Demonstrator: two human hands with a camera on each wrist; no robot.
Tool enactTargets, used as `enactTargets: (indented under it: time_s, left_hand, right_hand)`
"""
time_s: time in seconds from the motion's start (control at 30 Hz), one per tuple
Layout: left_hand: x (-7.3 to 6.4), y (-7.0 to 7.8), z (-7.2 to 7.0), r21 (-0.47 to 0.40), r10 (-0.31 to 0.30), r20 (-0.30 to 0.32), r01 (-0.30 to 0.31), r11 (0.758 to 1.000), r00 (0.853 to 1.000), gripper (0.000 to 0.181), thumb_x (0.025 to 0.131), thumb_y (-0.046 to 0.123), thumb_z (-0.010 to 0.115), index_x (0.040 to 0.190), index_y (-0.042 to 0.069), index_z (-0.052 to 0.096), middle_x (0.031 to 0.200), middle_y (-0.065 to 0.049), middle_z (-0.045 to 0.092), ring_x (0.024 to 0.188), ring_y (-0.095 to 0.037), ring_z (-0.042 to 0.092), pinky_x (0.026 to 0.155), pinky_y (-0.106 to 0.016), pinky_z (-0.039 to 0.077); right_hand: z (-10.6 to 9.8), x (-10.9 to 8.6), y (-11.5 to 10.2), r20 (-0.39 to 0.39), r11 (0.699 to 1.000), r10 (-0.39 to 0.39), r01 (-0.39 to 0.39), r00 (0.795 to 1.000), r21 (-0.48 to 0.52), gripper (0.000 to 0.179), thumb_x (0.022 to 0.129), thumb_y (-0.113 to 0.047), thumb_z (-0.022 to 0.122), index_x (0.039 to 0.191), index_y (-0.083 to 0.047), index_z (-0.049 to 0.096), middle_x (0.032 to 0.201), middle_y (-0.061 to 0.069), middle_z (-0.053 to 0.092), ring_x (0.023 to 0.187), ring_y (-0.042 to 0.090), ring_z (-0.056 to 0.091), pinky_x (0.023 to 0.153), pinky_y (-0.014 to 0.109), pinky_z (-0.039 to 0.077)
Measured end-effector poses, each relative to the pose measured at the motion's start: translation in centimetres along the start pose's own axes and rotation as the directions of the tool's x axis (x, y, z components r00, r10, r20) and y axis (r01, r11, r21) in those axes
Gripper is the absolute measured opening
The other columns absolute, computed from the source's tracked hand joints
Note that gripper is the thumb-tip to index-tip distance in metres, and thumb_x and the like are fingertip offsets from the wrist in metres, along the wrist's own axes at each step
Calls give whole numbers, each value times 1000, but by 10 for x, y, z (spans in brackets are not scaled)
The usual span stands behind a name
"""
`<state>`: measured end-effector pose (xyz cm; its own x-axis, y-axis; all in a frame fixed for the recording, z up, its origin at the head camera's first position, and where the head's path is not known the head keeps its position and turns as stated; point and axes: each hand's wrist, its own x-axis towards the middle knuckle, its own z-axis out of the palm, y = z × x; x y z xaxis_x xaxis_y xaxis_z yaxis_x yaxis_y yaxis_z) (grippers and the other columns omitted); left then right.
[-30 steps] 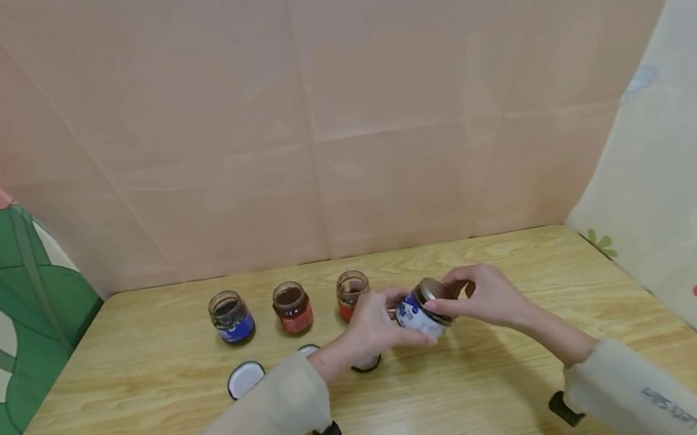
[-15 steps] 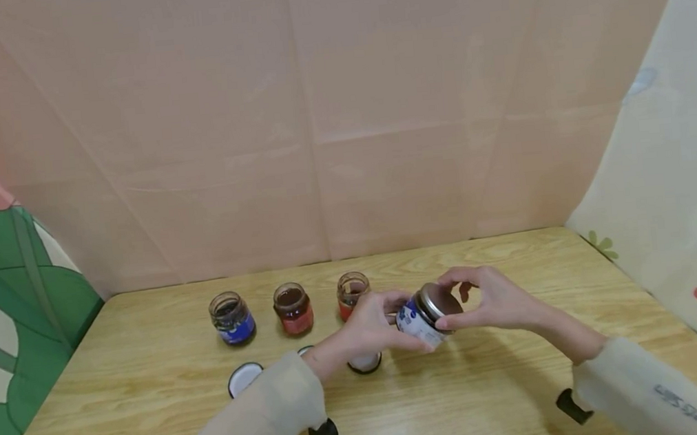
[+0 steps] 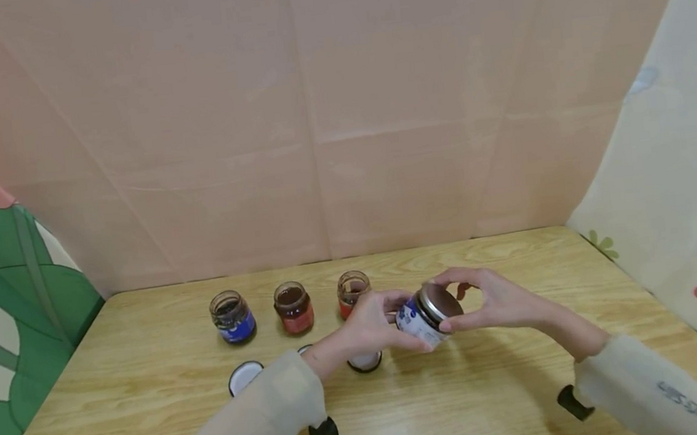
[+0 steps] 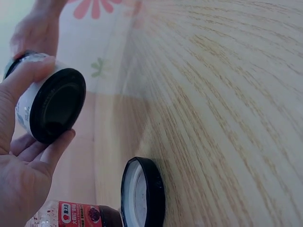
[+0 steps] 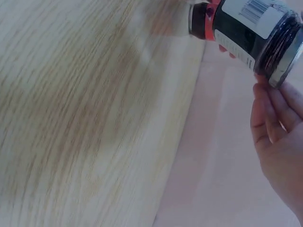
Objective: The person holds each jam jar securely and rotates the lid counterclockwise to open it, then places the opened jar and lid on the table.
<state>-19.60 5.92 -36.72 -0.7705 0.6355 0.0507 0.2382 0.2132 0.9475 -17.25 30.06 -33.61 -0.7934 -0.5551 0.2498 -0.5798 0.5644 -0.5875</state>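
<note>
A dark glass jar (image 3: 418, 323) with a blue and white label is held tilted above the table, its top leaning right. My left hand (image 3: 375, 326) grips it round the body, and in the left wrist view its dark round base (image 4: 60, 105) faces the camera between thumb and fingers. My right hand (image 3: 495, 299) pinches the rim of the metal lid (image 3: 442, 304), which sits on the jar's mouth. The right wrist view has the jar's barcode label (image 5: 253, 15) and the lid's silver edge (image 5: 286, 59) at the fingertips.
Behind stand three lidless jars: a blue-labelled jar (image 3: 233, 319), a red-labelled jar (image 3: 294, 310) and another red-labelled jar (image 3: 347, 292) partly behind my left hand. Upturned lids lie in front, among them a left lid (image 3: 246, 377) and a right lid (image 3: 366, 362). The wooden table (image 3: 452, 402) meets a cloth backdrop.
My right fingers have shifted round the lid, and its top now faces more toward the camera. The left hand stays about where it was with the jar. Between the last two frames little differs.
</note>
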Motion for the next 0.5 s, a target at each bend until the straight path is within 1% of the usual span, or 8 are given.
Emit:
enactTargets:
  time_s: [0.07,0.13,0.2,0.23,0.3,0.37,0.5]
  left_hand:
    - [0,0,0,4,-6,-14,6,1000,1000,63,64,12,89,121,9,63,113,0,68,103,-10,64,90,-22,50]
    - [0,1,1,9,-14,-35,15,1000,999,63,63,13,89,121,9,63,113,0,69,102,-11,64,88,-22,51]
    - [0,1,1,20,-19,-56,20,1000,998,63,63,14,90,120,9,64,110,0,70,100,-10,65,85,-22,52]
    - [1,0,1,27,-21,-66,23,999,998,63,62,15,90,120,10,64,109,0,70,98,-10,65,83,-22,52]
    - [1,0,2,44,-17,-79,21,999,997,63,62,16,90,119,10,64,107,0,71,96,-9,66,81,-21,52]
    - [1,-1,2,60,-11,-87,17,998,996,63,62,17,91,119,11,64,106,0,71,94,-8,66,79,-20,52]
    - [1,-2,4,80,-4,-98,12,997,995,64,62,20,91,120,12,64,106,0,71,92,-6,65,75,-20,53]
  right_hand:
    - [1,0,-3,-23,999,26,-27,999,-30,49,81,-26,76,124,-10,61,114,-5,65,97,8,56,78,28,49]
    - [3,2,-7,-67,994,71,-76,995,-76,39,85,-28,72,119,-11,64,107,-5,67,92,8,57,73,26,48]
    - [7,4,-13,-112,981,144,-157,983,-112,25,91,-32,65,106,-13,69,94,-6,67,81,9,57,64,24,47]
    - [8,5,-17,-132,970,187,-204,974,-131,23,93,-36,61,100,-15,70,87,-6,66,75,9,55,60,24,46]
    - [11,8,-23,-161,946,258,-283,953,-160,29,95,-42,56,84,-18,69,72,-6,61,62,10,51,52,24,42]
    - [13,10,-29,-177,917,313,-345,933,-199,40,95,-48,52,71,-18,62,62,-6,55,54,11,46,48,25,39]
    - [17,13,-35,-211,857,363,-414,908,-306,53,90,-60,53,57,-18,47,50,-6,42,46,10,37,45,25,32]
